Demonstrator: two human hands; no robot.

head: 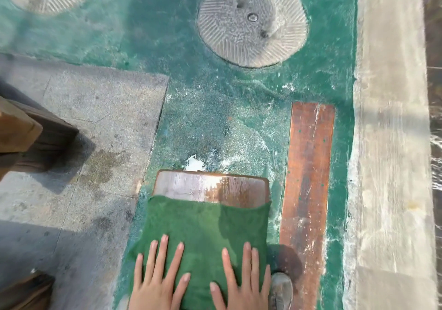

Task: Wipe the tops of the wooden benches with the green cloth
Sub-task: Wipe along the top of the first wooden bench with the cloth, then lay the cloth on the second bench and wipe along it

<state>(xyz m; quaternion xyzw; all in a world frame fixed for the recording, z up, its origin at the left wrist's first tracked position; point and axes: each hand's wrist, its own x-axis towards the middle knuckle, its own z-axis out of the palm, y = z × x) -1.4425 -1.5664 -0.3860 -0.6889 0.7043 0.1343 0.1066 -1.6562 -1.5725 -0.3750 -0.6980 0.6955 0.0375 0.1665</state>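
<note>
While you lean over the bench, this is how things lie.
Left hand: your left hand point(156, 276) is flat, fingers spread, palm down on the near left part of the green cloth point(203, 233); it grasps nothing, it only presses.
Right hand: your right hand point(241, 281) lies the same way on the near right part of the cloth, fingers extended and loose, gripping nothing.
Green cloth: spread over the near part of the wooden bench point(212, 187), its far edge running across the benchtop and its sides reaching the bench's left and right edges.
Bench top: the far end shows bare, pale and dusty on the left, darker and perhaps wet on the right; the blur makes that hard to judge.
Second bench: a long narrow wooden bench point(308, 178) stands just beside the first, off its right edge, streaked with white.
Shoe: a grey shoe point(281, 290) shows beside your right hand.
Ground: green painted floor point(215, 123) with white patches, grey paving point(95, 118) to the left, a round millstone point(252, 21) set in the floor beyond.
</note>
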